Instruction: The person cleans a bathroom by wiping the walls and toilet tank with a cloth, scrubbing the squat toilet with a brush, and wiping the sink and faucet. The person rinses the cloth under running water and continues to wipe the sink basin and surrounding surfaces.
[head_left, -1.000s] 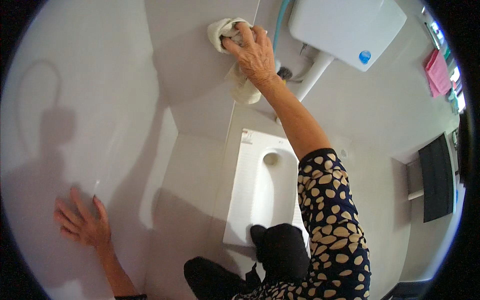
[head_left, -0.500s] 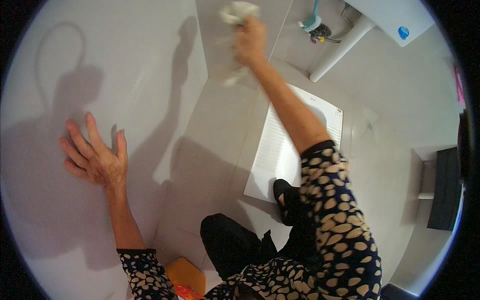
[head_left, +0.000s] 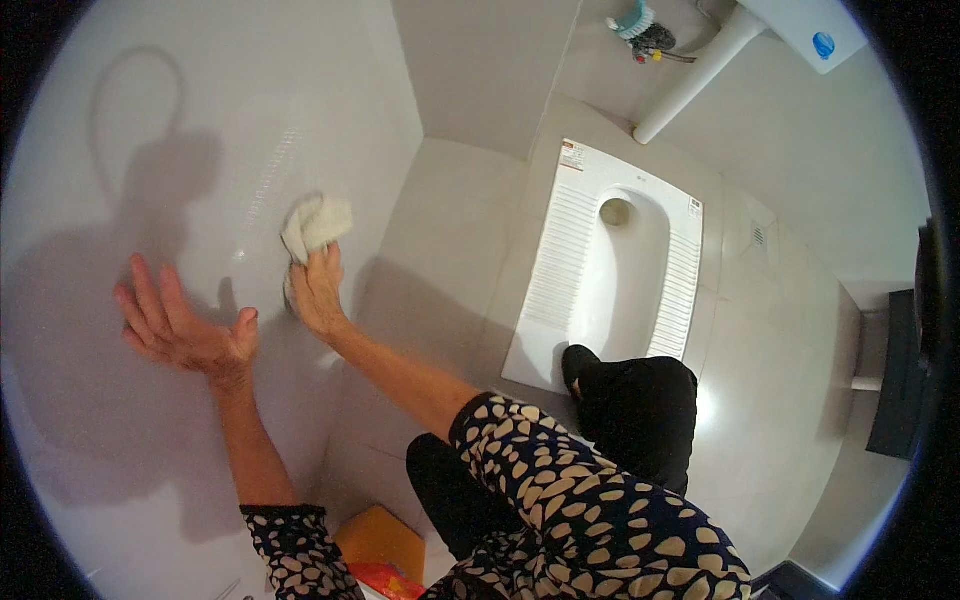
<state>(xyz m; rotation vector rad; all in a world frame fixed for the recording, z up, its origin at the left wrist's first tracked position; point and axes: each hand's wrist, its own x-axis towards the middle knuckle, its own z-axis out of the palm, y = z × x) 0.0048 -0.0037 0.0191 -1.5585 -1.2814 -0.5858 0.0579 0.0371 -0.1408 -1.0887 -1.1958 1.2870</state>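
Note:
On the pale wall (head_left: 340, 90) at the left, my right hand (head_left: 319, 290) presses a crumpled off-white cloth (head_left: 322, 222), its fingers closed on it. The cloth spreads beyond my fingertips. To the left, my left hand (head_left: 190, 335) is raised against the same wall with fingers spread and nothing in it; whether the whole palm touches cannot be told. My shadow falls over the wall around both hands.
A white squat toilet (head_left: 545, 290) is set in the floor, with my shoe on its near edge. Behind it are a white pipe (head_left: 690, 80), a teal brush (head_left: 634, 18) and a dark scrubber (head_left: 655, 40). An orange-yellow box (head_left: 385, 545) sits near my knee.
My right hand has swung left and nearer with the cloth, from the far corner to the side wall by my left hand. My left hand stays nearly in place, its fingers shifted slightly.

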